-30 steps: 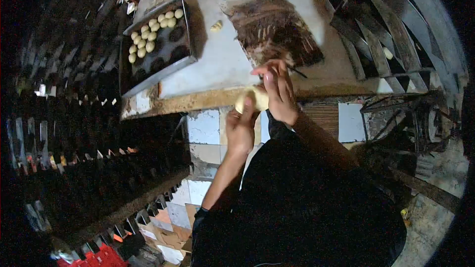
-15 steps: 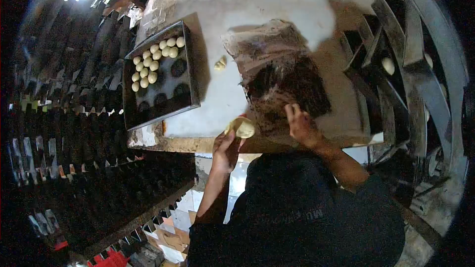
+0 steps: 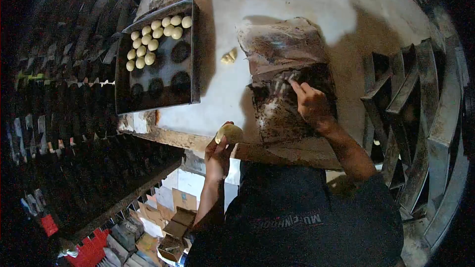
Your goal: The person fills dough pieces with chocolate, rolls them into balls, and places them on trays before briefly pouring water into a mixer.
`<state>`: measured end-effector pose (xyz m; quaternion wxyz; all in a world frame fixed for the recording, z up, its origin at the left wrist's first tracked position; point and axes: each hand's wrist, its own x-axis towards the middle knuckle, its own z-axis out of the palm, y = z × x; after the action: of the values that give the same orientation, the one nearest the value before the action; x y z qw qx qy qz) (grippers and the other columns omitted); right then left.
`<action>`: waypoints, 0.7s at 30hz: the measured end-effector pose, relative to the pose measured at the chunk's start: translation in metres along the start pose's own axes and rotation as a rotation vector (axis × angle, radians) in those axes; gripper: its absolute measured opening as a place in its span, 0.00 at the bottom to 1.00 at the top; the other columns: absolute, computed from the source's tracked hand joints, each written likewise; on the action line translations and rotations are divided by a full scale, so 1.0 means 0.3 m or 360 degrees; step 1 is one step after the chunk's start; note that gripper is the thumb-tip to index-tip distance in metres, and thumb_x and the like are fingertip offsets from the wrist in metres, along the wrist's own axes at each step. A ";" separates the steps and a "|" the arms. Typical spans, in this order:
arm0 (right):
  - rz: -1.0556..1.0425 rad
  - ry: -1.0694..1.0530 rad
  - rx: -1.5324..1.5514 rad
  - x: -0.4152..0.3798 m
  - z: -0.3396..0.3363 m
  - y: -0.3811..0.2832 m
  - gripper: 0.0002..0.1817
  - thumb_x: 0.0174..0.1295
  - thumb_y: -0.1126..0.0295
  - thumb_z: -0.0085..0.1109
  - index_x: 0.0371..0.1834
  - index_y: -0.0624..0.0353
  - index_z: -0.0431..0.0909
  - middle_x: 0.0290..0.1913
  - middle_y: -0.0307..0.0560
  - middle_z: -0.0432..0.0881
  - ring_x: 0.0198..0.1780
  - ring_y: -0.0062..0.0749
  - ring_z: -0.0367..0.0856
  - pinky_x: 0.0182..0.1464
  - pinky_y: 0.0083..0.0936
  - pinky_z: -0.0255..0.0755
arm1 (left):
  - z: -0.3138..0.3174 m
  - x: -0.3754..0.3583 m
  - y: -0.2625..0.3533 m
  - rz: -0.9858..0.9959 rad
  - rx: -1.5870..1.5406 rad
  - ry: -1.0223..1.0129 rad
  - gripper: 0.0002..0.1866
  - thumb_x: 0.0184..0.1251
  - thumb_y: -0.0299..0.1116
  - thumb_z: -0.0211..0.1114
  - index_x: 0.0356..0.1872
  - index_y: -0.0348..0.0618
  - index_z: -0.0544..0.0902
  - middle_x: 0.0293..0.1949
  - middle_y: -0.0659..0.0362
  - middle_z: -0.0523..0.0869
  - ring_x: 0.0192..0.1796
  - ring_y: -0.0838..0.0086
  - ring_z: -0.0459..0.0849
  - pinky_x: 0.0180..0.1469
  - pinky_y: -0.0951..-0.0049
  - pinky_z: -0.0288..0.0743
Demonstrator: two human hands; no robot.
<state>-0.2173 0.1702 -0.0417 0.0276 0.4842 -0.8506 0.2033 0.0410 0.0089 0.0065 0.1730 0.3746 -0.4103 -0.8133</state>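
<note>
In my left hand (image 3: 217,155), a flattened piece of pale dough (image 3: 229,133) is held between thumb and fingers, above the table's front edge. My right hand (image 3: 312,104) reaches over a dark brown, paste-like mass (image 3: 316,76) lying on a smeared plastic sheet (image 3: 277,44). Its index finger is stretched toward the mass, with the other fingers partly bent; nothing shows in it. Between the sheet and the tray lies a small scrap of dough (image 3: 229,56). Several round dough balls (image 3: 153,44) sit in rows in a dark metal tray (image 3: 194,69) at left.
The pale worktable (image 3: 198,121) carries the tray and sheet. Long metal tins (image 3: 428,84) are piled at the right side. Racks of dark tins (image 3: 59,69) stand at left, with cardboard boxes (image 3: 183,199) and a red item (image 3: 91,249) low at lower left.
My right hand has moved forward and up over the dark mass. My left hand has tilted the dough piece and shifted slightly left. The view has turned a little.
</note>
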 end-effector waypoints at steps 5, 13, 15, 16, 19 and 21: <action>-0.0114 -0.0323 -0.0141 0.046 0.024 -0.039 0.21 0.58 0.76 0.47 0.55 0.66 0.74 0.33 0.52 0.76 0.28 0.41 0.81 0.26 0.34 0.75 | 0.010 0.010 0.017 0.0019 -0.0047 0.0000 0.28 0.70 0.36 0.58 0.67 0.35 0.65 0.59 0.46 0.75 0.63 0.62 0.72 0.67 0.61 0.64; -0.0325 -0.0671 0.0801 0.060 0.103 0.151 0.24 0.54 0.78 0.55 0.57 0.56 0.75 0.37 0.54 0.81 0.36 0.47 0.84 0.37 0.30 0.78 | 0.089 0.081 -0.006 -0.0038 -0.0224 -0.0101 0.29 0.66 0.36 0.61 0.66 0.36 0.67 0.57 0.47 0.77 0.61 0.61 0.74 0.65 0.59 0.66; -0.0515 -0.0204 0.1244 0.005 0.129 0.154 0.26 0.50 0.78 0.59 0.57 0.54 0.77 0.32 0.52 0.79 0.32 0.43 0.82 0.35 0.27 0.75 | 0.118 0.100 -0.028 -0.0187 -0.0152 0.0014 0.24 0.68 0.39 0.59 0.61 0.36 0.72 0.55 0.52 0.78 0.54 0.64 0.78 0.58 0.62 0.73; -0.0457 -0.0245 0.1169 -0.026 0.093 0.120 0.28 0.48 0.78 0.59 0.58 0.54 0.77 0.31 0.51 0.78 0.31 0.42 0.80 0.35 0.27 0.75 | 0.107 0.126 -0.067 -0.0254 -0.0117 0.0043 0.23 0.69 0.40 0.58 0.60 0.37 0.73 0.54 0.53 0.79 0.52 0.66 0.80 0.54 0.64 0.76; -0.0258 -0.0322 0.0949 -0.150 -0.039 -0.021 0.36 0.44 0.79 0.61 0.64 0.51 0.72 0.30 0.45 0.74 0.29 0.36 0.75 0.34 0.27 0.75 | 0.155 0.142 -0.106 -0.0436 -0.0203 -0.0250 0.23 0.71 0.45 0.55 0.58 0.38 0.74 0.50 0.56 0.81 0.47 0.73 0.81 0.44 0.76 0.77; -0.0201 -0.0152 0.0650 -0.242 -0.009 -0.093 0.39 0.44 0.80 0.60 0.67 0.49 0.69 0.31 0.45 0.74 0.30 0.36 0.76 0.34 0.27 0.76 | 0.170 0.116 -0.110 -0.0482 -0.0144 -0.0372 0.24 0.72 0.47 0.53 0.58 0.37 0.74 0.47 0.57 0.81 0.43 0.78 0.81 0.37 0.82 0.73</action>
<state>-0.1561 0.2177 -0.0480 -0.0987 0.5411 -0.7600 0.3462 -0.0195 0.0357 -0.0167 0.0164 0.3270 -0.3296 -0.8855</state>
